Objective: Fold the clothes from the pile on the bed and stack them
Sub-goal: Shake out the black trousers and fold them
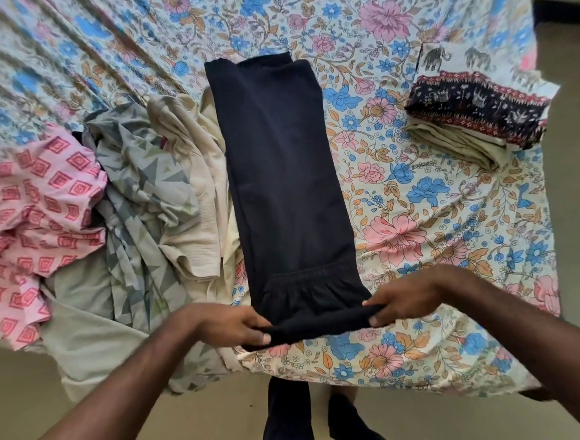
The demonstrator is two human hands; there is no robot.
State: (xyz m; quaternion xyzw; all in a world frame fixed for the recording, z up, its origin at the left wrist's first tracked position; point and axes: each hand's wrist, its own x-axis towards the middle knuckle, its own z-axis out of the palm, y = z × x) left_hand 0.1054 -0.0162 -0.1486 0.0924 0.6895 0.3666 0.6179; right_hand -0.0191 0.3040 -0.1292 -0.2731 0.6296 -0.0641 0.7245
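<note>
Dark trousers (286, 185) flat on the bed (418, 210), long axis running straight away from the fingers | left hand (234, 323) and right hand (404, 297) pinch the near waistband corners | equally near | far-end fold looks next

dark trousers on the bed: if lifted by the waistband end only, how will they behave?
The dark trousers look soft and thin, so the far end would likely hang and unfold. The left hand and right hand grip the gathered waistband, which bunches easily. Probably light; may drag on the bedsheet.
</note>
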